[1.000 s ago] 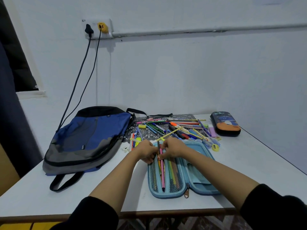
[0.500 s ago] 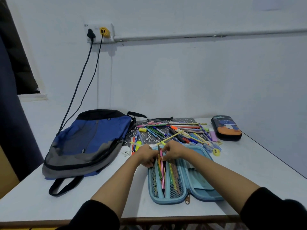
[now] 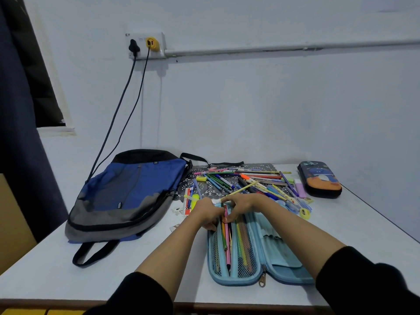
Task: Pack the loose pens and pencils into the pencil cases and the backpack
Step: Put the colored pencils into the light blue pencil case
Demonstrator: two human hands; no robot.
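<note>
A light blue pencil case (image 3: 281, 267) lies open on the table in front of me, with several pencils under its mesh pocket. A pink pencil (image 3: 227, 244) lies lengthwise in its left half. My left hand (image 3: 208, 215) grips the case's top left edge. My right hand (image 3: 242, 206) pinches the top end of the pink pencil. Behind both hands spreads a pile of loose pens and pencils (image 3: 247, 181). A blue and grey backpack (image 3: 127, 196) lies flat at the left. A dark pencil case (image 3: 319, 179) with an orange picture sits zipped at the back right.
The white table (image 3: 68, 264) ends close to me and at the right. A patterned black mat (image 3: 204, 189) lies under the loose pile. A yellow sharpener (image 3: 304, 212) and a purple eraser (image 3: 300, 189) lie right of the pile. Two cables hang from a wall socket (image 3: 145, 45).
Both hands stay at the top of the blue case; the pink pencil has slid a little deeper into its left half. The camera has tilted down slightly.
</note>
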